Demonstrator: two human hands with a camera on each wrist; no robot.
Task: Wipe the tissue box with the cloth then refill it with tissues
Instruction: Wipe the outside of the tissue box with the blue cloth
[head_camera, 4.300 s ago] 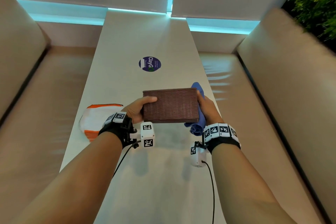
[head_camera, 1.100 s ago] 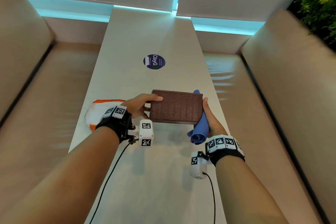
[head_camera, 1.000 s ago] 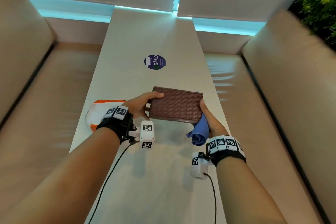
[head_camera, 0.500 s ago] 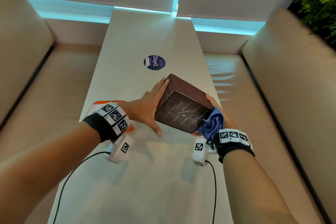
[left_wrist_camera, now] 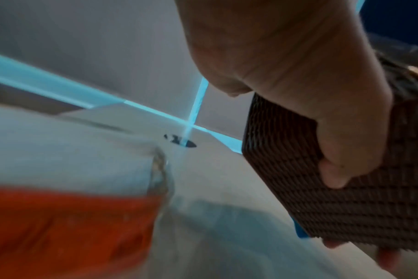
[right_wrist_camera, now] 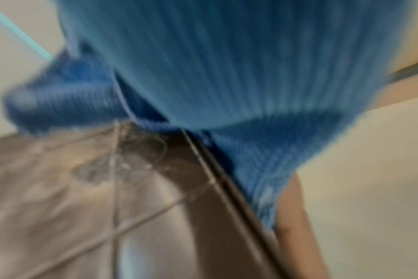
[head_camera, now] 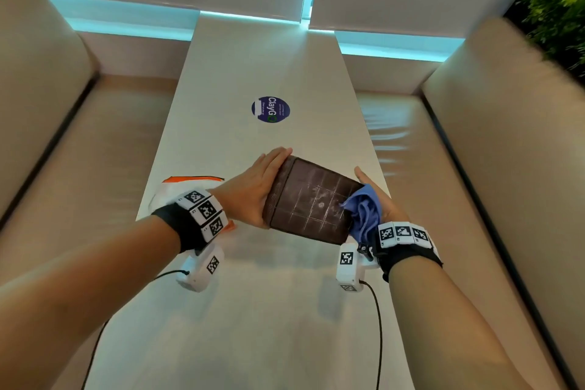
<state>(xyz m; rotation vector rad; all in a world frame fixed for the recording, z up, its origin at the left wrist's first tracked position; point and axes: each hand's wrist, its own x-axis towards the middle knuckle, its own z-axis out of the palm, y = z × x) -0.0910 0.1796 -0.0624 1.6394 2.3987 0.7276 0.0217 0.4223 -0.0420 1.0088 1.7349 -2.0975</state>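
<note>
**Box tipped up for wiping**

While held above the table (head_camera: 266,310), the brown box (head_camera: 311,204) shows its gridded base to the viewer. Left hand (head_camera: 253,190) presses flat, fingers straight, on its left side. Right hand (head_camera: 381,204) cups the right side with the blue cloth (head_camera: 364,212) between palm and box. Wiping seems underway; next, rub the base. Tissue pack (head_camera: 177,191) waits left.
</note>
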